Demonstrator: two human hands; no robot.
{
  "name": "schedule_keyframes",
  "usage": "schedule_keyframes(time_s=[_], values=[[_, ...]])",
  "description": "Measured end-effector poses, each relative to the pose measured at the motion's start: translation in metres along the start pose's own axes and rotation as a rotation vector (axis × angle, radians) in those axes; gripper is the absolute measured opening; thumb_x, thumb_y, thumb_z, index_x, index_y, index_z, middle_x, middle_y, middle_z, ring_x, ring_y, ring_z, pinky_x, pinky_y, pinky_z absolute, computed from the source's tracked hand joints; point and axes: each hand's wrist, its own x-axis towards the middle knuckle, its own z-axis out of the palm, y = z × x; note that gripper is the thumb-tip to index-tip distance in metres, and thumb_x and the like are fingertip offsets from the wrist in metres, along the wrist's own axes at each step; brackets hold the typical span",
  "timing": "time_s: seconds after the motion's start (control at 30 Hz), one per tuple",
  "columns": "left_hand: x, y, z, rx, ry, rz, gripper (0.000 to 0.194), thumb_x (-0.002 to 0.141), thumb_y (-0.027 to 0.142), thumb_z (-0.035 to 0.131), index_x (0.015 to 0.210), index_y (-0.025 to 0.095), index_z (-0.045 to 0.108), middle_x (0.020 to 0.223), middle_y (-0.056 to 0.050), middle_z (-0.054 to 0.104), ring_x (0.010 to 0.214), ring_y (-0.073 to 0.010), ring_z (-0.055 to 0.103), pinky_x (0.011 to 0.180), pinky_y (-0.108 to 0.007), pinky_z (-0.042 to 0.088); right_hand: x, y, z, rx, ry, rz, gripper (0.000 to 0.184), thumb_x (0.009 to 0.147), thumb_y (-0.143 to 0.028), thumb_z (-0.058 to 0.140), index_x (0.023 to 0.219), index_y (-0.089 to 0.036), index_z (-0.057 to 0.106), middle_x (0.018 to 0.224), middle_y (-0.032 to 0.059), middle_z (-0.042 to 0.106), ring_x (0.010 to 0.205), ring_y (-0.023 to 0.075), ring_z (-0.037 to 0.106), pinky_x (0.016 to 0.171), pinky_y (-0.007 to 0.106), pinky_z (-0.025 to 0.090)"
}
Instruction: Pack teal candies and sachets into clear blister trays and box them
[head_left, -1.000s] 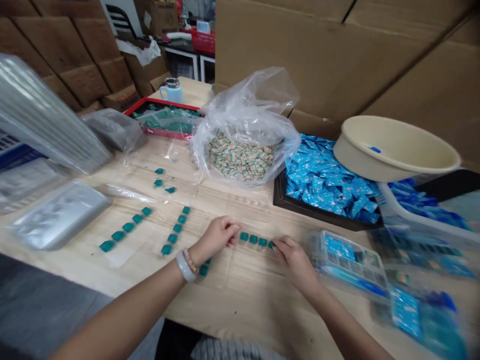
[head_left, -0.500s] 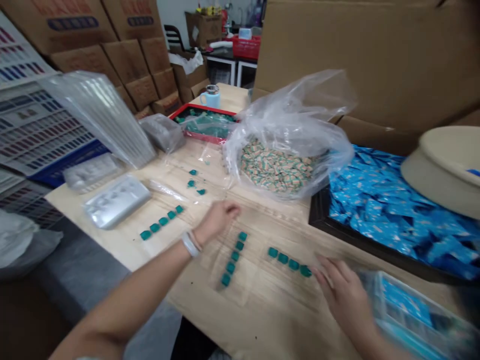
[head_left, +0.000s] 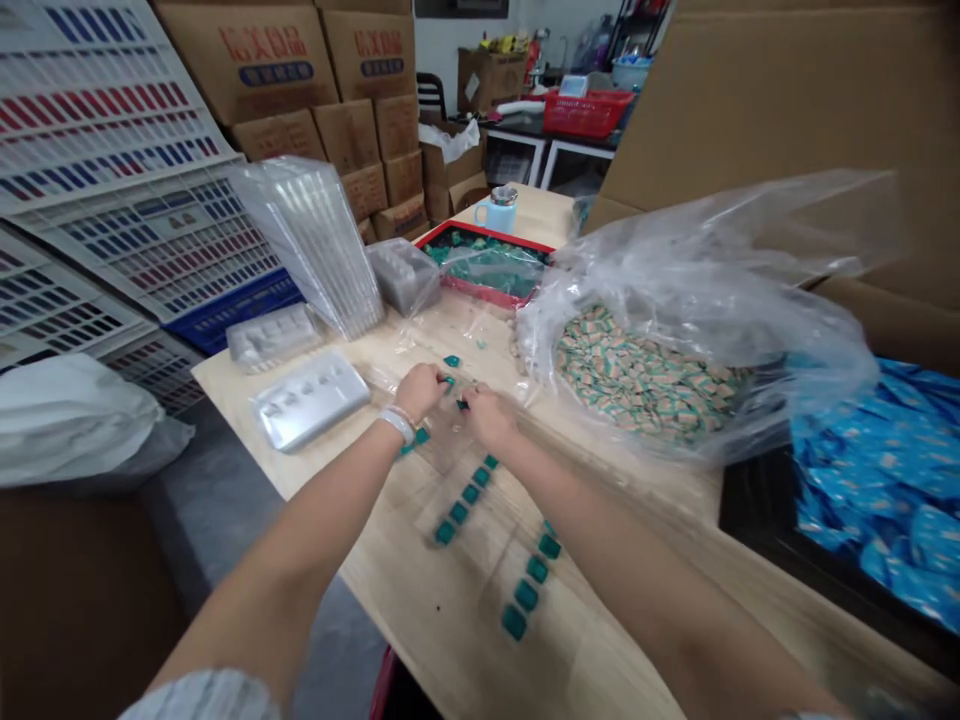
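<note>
Left hand point(head_left: 418, 390) and right hand point(head_left: 489, 418): grips narrow, meeting; whether either holds anything, cannot tell. Small teal cubes point(head_left: 470, 493) lie in rows beneath, beside a clear plastic sheet point(head_left: 442, 440), on a wooden table point(head_left: 420, 590).

place: packing storeroom | walls: cartons point(head_left: 277, 130) standing stacked high | centre: long wooden table point(head_left: 427, 590) serving as workbench | far end: red basket point(head_left: 585, 113) sitting on shelving

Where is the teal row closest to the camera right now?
In the head view, that teal row lies on the wooden table, below the right hand, just right of a second teal row.
</note>
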Motion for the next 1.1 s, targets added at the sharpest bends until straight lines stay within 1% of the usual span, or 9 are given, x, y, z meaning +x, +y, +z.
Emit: schedule_keyframes(time_s=[0.17,0.23,0.37,0.43,0.5,0.6,0.77,0.93,1.1], values=[[-0.007,0.004,-0.008,-0.124,0.070,0.027,0.009,0.065,0.021,0.054,0.069,0.014,0.056,0.073,-0.004,0.058,0.071,-0.0146,0.054,0.068,-0.026,0.042,-0.004,0.018,-0.011,0.185,0.014,0.023,0.010,0.061,-0.009,0.055,0.068,-0.016,0.053,0.074,0.0009,0.052,0.070,0.0137,0.051,0.069,0.030,0.040],[-0.013,0.014,-0.012,-0.393,0.074,-0.041,0.010,0.064,0.021,0.055,0.071,0.014,0.054,0.068,-0.001,0.056,0.065,-0.0127,0.055,0.063,-0.025,0.043,-0.011,0.023,-0.020,0.281,0.026,0.051,0.007,0.066,-0.016,0.053,0.073,-0.016,0.052,0.066,-0.0020,0.051,0.062,0.0115,0.051,0.062,0.028,0.042],[-0.032,0.042,-0.014,-1.206,-0.140,-0.240,0.023,0.063,0.011,0.054,0.085,0.015,0.050,0.066,0.002,0.055,0.057,-0.0093,0.056,0.054,-0.021,0.044,-0.035,0.027,-0.037,0.940,-0.038,0.159,0.020,0.065,-0.026,0.058,0.083,-0.018,0.053,0.065,-0.0031,0.055,0.057,0.0102,0.054,0.058,0.028,0.045],[-0.041,0.054,-0.011,-1.448,-0.265,-0.327,0.025,0.063,0.006,0.050,0.086,0.014,0.051,0.063,0.002,0.055,0.055,-0.0080,0.056,0.054,-0.020,0.044,-0.046,0.028,-0.046,1.253,-0.093,0.229,0.025,0.057,-0.023,0.066,0.079,-0.018,0.055,0.066,-0.0029,0.058,0.057,0.0101,0.056,0.061,0.028,0.045],[-0.046,0.065,-0.008,-1.571,-0.358,-0.401,0.020,0.065,0.004,0.046,0.081,0.013,0.053,0.060,0.001,0.054,0.055,-0.0077,0.055,0.056,-0.020,0.045,-0.054,0.030,-0.052,1.360,-0.107,0.267,0.025,0.053,-0.020,0.069,0.074,-0.017,0.056,0.064,-0.0034,0.059,0.058,0.0099,0.057,0.062,0.026,0.045],[-0.049,0.078,0.000,-1.530,-0.446,-0.397,0.006,0.068,0.010,0.049,0.068,0.012,0.054,0.056,0.001,0.053,0.052,-0.0071,0.053,0.052,-0.020,0.044,-0.060,0.032,-0.060,1.398,-0.092,0.258,0.025,0.052,-0.018,0.070,0.071,-0.018,0.053,0.063,-0.0045,0.060,0.060,0.0098,0.058,0.063,0.025,0.044],[-0.045,0.088,0.013,-1.369,-0.470,-0.315,0.009,0.064,0.016,0.061,0.062,0.009,0.058,0.048,0.001,0.051,0.042,-0.0047,0.044,0.042,-0.017,0.033,-0.052,0.031,-0.063,1.219,-0.034,0.211,0.026,0.053,-0.022,0.068,0.073,-0.018,0.051,0.061,-0.0051,0.059,0.053,0.0080,0.055,0.057,0.024,0.043],[-0.037,0.078,0.015,-1.316,-0.397,-0.288,0.013,0.062,0.020,0.065,0.062,0.010,0.057,0.048,0.002,0.052,0.044,-0.0046,0.046,0.047,-0.018,0.034,-0.037,0.026,-0.056,1.001,0.044,0.188,0.025,0.053,-0.022,0.066,0.069,-0.018,0.047,0.055,-0.0067,0.053,0.049,0.0080,0.050,0.049,0.023,0.039],[-0.037,0.062,0.014,-1.362,-0.489,-0.265,0.020,0.062,0.027,0.066,0.063,0.010,0.056,0.052,0.001,0.053,0.046,-0.0051,0.046,0.046,-0.018,0.033,-0.033,0.019,-0.051,1.008,0.042,0.166,0.027,0.056,-0.025,0.064,0.072,-0.019,0.045,0.055,-0.0082,0.050,0.048,0.0070,0.049,0.050,0.023,0.040]])
